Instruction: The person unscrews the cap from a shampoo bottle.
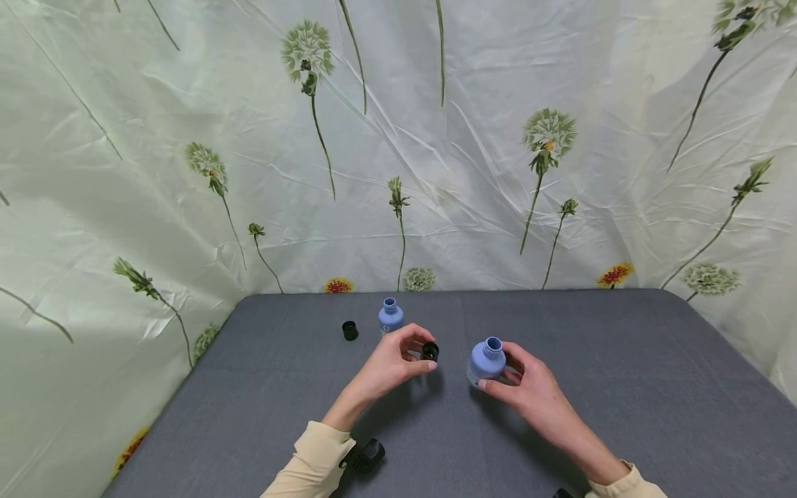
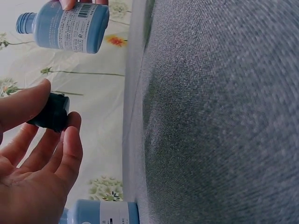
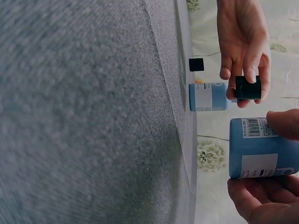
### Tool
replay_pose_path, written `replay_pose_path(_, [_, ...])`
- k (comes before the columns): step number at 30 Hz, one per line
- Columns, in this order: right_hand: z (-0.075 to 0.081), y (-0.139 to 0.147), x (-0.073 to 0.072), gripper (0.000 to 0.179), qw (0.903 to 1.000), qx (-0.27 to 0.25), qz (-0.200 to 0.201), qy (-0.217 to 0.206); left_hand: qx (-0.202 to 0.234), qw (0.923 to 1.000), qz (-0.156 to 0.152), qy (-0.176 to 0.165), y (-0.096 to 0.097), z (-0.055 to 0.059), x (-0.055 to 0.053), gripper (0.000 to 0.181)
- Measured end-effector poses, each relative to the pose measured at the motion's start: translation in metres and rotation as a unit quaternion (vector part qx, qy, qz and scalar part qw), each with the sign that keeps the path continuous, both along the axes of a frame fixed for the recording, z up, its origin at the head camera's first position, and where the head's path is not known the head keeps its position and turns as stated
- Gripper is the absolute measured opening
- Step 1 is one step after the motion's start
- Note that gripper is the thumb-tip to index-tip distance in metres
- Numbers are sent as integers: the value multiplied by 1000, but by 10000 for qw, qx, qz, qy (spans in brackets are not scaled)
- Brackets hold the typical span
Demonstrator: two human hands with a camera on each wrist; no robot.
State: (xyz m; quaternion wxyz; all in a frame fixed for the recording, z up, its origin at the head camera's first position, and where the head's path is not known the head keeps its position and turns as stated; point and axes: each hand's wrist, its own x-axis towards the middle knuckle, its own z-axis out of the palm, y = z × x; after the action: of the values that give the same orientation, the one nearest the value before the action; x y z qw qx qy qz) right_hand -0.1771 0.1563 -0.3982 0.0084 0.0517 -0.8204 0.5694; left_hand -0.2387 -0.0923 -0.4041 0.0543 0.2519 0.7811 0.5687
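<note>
Between thumb and fingers, my left hand [image 1: 398,356] pinches a black screw cap [image 1: 429,351], its hollow side showing in the head view. My right hand [image 1: 535,391] grips a small blue bottle [image 1: 486,361] around its body, upright and without a cap, its threaded neck bare. The left wrist view shows this bottle [image 2: 70,27] with a printed white label and barcode, apart from the cap [image 2: 52,112]. In the right wrist view the bottle [image 3: 259,149] is held off the table, thumb on one side and fingers on the other.
A second uncapped blue bottle [image 1: 391,315] stands on the grey cloth-covered table [image 1: 261,387], just behind my left hand. Left of it lies another black cap [image 1: 350,330]. A pale curtain with printed flowers [image 1: 473,173] hangs along the table's far edge.
</note>
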Motion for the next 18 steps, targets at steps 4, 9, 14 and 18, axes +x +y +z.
replay_pose_path(4, [0,4,-3,66,10000,-65,21,38,-40,10000,55,37,0,-2,-2,37])
replay_pose_path(9, [-2,10,-6,65,9999,-112,24,78,-149,9999,80,12,2,-4,-3,37])
replay_pose_path(14, [-3,17,-8,64,9997,-80,6,234,-167,9996,177,-174,3,-6,-6,32])
replay_pose_path(18, [-4,22,-11,64,9993,-10,3,369,-83,9993,217,-285,7,-8,-9,33])
